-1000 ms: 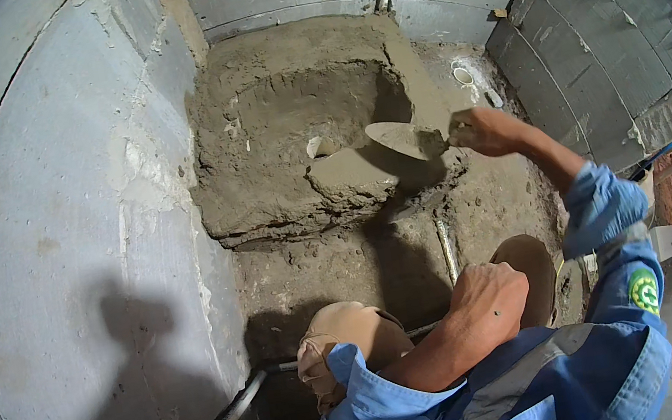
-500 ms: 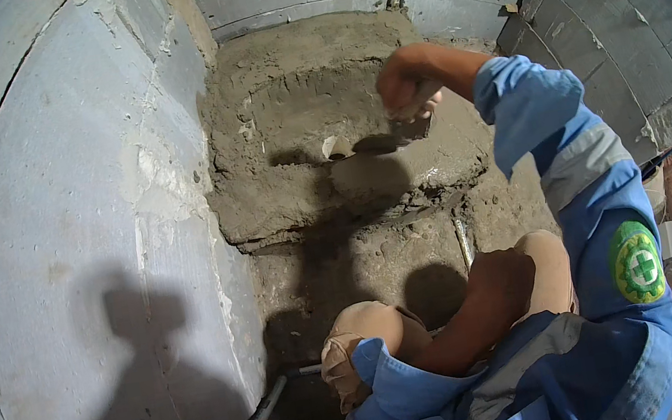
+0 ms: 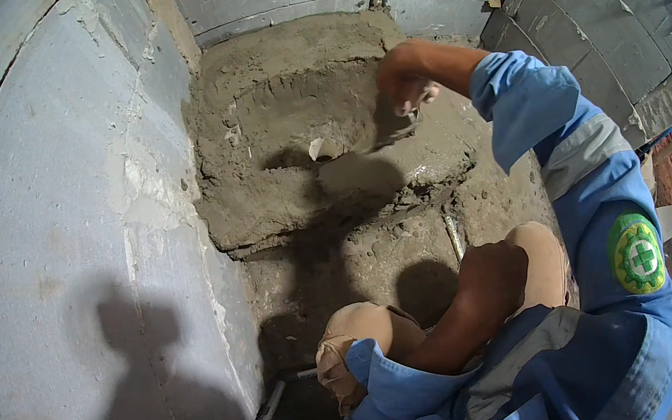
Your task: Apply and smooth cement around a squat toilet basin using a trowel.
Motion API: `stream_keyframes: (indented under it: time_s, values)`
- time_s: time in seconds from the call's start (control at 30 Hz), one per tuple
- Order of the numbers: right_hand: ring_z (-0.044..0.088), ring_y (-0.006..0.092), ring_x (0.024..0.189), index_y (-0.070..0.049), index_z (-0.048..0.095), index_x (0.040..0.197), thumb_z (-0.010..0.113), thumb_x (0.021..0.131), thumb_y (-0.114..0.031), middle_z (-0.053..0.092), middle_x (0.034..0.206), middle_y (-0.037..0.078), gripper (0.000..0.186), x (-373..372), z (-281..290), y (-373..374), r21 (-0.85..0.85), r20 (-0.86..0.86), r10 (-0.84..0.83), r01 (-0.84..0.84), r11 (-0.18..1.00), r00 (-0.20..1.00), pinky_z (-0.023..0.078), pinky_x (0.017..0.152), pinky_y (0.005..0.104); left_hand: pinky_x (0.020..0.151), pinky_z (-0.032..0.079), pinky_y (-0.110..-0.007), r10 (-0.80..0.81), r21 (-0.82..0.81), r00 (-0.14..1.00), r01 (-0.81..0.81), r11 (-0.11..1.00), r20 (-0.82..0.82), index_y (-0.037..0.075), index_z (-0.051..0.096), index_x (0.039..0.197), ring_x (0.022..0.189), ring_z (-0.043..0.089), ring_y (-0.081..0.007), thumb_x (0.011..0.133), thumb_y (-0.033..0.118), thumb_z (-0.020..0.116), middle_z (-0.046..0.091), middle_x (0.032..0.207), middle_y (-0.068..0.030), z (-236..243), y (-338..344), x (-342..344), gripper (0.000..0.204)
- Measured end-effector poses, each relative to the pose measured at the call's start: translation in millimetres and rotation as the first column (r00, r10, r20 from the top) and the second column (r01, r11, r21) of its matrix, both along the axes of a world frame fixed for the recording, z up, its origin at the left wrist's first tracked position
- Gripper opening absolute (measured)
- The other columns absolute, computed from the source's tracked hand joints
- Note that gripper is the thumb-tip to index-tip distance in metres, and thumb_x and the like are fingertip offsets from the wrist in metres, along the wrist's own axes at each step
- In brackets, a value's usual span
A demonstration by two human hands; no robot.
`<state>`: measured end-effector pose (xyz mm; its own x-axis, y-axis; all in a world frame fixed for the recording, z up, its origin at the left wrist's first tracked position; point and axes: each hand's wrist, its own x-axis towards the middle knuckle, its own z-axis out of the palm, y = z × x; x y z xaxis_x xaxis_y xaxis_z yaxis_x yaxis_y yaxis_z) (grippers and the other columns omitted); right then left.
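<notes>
Right hand curls downward from an outstretched arm; left forearm angles rightward.

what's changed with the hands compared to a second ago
The right hand moved left and away from the person, from the right edge of the mortar block to above the right side of its recess. The trowel blade, clear before, can't be made out now. The left hand stays by the right knee.

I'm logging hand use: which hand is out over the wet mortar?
The right hand, its blue sleeve bearing a green badge; the left hand is down by the knees, away from the mortar.
</notes>
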<state>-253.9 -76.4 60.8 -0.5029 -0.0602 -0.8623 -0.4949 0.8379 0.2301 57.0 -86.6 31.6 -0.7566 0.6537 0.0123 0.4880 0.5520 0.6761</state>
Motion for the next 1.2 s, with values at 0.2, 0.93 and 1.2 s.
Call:
stream_keyframes:
  time_s: [0.2,0.93,1.2]
  values:
    - [0.072,0.0289,0.084,0.000,0.075,0.098,0.069,0.088,-0.031,0.075,0.094,0.015,0.033,19.5,37.9,52.8,0.102,-0.263,0.197,-0.176,0.979,0.945,0.056,0.073,0.0434,0.063,0.055,-0.045,-0.084,0.027,0.993,0.082,0.996,0.079,0.001,0.068,0.074,0.072,0.070,-0.0385,0.076,0.014,0.067,0.068,0.074,-0.0184,-9.1,1.9,1.2,0.013]
    - [0.063,0.0454,0.082,-0.001,0.063,0.093,0.067,0.086,-0.028,0.066,0.084,0.024,0.028,503.1,-6.9,461.9,-0.400,-0.604,-0.743,0.698,0.595,0.288,0.050,0.072,0.0516,0.076,0.052,-0.044,-0.198,-0.123,0.980,0.195,0.973,-0.008,0.005,0.065,0.110,0.087,0.067,-0.0317,0.079,0.025,0.075,0.070,0.093,-0.0114,39.1,45.9,-2.1,0.039]
    - [0.072,0.0375,0.079,0.002,0.069,0.082,0.066,0.078,-0.018,0.071,0.088,0.025,0.021,568.5,-96.9,460.4,-0.289,-0.390,-0.877,0.868,0.404,0.279,0.057,0.066,0.0475,0.081,0.053,-0.042,-0.162,-0.223,0.983,0.179,0.958,0.091,0.004,0.065,0.115,0.090,0.068,-0.0312,0.079,0.024,0.074,0.070,0.097,-0.0151,65.4,91.2,12.7,0.042]
